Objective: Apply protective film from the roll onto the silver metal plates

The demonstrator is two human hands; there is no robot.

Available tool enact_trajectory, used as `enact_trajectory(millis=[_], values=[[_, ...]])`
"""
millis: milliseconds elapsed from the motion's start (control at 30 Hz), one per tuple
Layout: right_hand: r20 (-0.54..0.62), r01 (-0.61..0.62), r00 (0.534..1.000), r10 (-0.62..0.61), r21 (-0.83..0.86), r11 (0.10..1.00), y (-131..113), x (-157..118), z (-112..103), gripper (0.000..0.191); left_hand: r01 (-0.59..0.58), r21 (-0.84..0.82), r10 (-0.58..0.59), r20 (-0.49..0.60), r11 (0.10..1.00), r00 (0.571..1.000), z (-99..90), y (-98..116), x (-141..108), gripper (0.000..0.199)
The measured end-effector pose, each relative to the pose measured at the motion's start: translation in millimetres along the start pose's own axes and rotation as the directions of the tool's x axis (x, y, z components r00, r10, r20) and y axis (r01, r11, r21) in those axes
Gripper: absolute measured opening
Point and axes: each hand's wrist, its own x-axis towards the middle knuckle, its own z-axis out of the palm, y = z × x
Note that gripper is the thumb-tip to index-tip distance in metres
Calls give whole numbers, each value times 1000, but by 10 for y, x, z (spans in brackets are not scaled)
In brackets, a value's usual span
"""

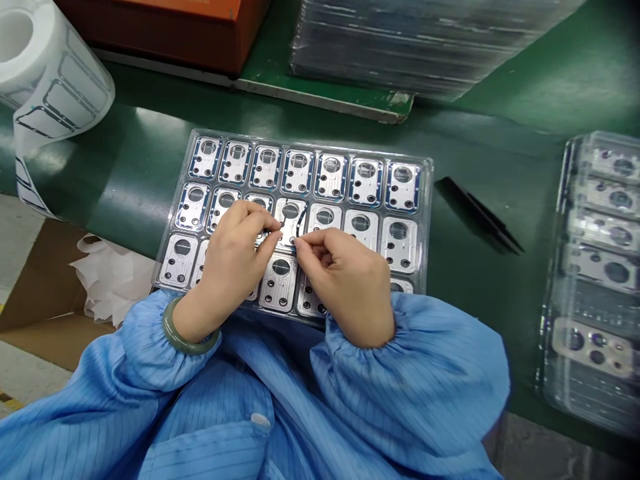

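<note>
In the head view, the person's two hands work over a clear plastic tray [428, 200] of small silver metal plates. The left hand [243, 243] and right hand [343, 277] each have thumb and forefinger pinched together on a thin dark frame [301, 217], one hand at either side of it. This frame lies over the fourth plate from the left in the tray's middle row; the fingertips hide parts of it, so how squarely it sits cannot be told. Each plate has one large round window and several smaller holes. The seven plates of the far row have blue borders, as do the first three of the middle row, while the three plates right of the hands are plain silver. The forearms partly cover the near row.

The tray lies on the green surface [470, 293] at its near edge, against the person's body. Black tweezers [483, 217] rest just beyond the tray's right side. Farther right, near the same edge, are clear trays [600, 307] with more metal plates. On the left stands a roll of white backing [80, 80] printed with dark outlines, its loose end drooping over the near edge. Toward the far edge, a raised green board [280, 73] bears an orange box [160, 27] and a tall stack of clear sheets [390, 53]. Below the surface at left, crumpled white paper [110, 273] fills part of a cardboard box [35, 300]. A green bangle [173, 330] circles the left wrist, above a blue striped sleeve [145, 353].
</note>
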Motion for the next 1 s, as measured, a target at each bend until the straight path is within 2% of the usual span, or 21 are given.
enact_trajectory(millis=[200,433,733,833,1000], values=[[-45,77,996,-82,-89,993,-5,-14,26,22,1,8,-2,9,1000,1000,0,-8,-5,8],[9,-42,999,42,-3,999,-23,5,-31,15,-4,14,4,35,1000,999,-22,-25,-18,11],[52,-71,996,73,-37,997,-25,42,-17,13,-32,54,27,94,998,995,-29,-31,-23,14],[23,-90,996,89,52,995,-21,25,-12,12,-36,41,32,76,999,997,-17,-34,-26,14],[-42,-103,991,127,370,923,-4,-14,-32,8,-72,-99,71,-10,993,997,-37,-9,-20,8]])
